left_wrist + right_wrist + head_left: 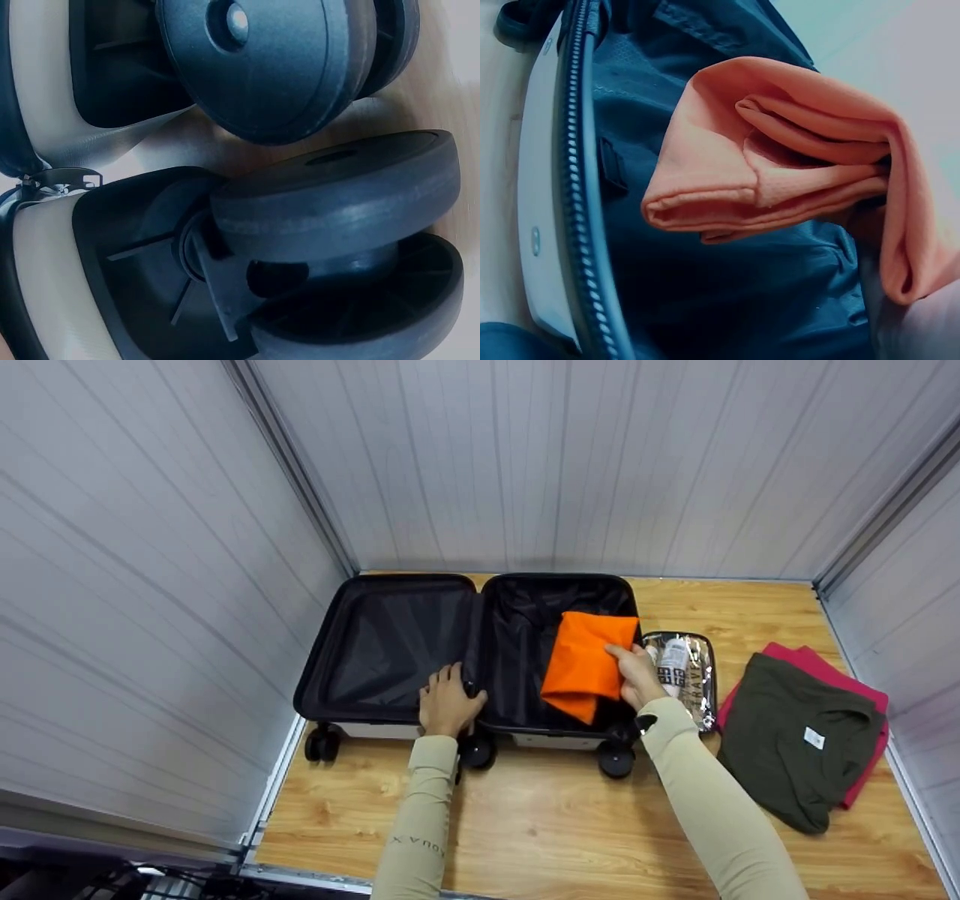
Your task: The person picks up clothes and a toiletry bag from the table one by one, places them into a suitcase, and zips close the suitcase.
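An open suitcase (pixel 360 585) lies flat on the floor, its two black-lined halves side by side. My right hand (pixel 637 675) holds a folded orange garment (pixel 589 660) by its right side, thumb on top, over the right half. The right wrist view shows the folded layers of the orange garment (pixel 712 157) above the dark lining, near the zipper (pixel 581 217). My left hand (pixel 448 701) rests, fingers extended, on the suitcase's near edge by the hinge. Black caster wheels (pixel 337 195) fill the left wrist view, which hides the left fingers.
Right of the suitcase lies a clear travel pouch (pixel 697 660) with bottles inside. Farther right, a dark green shirt (pixel 787 742) lies on a red garment (pixel 862 694). Grey panel walls (pixel 525 465) enclose the wooden floor (pixel 540 825) at the back and both sides.
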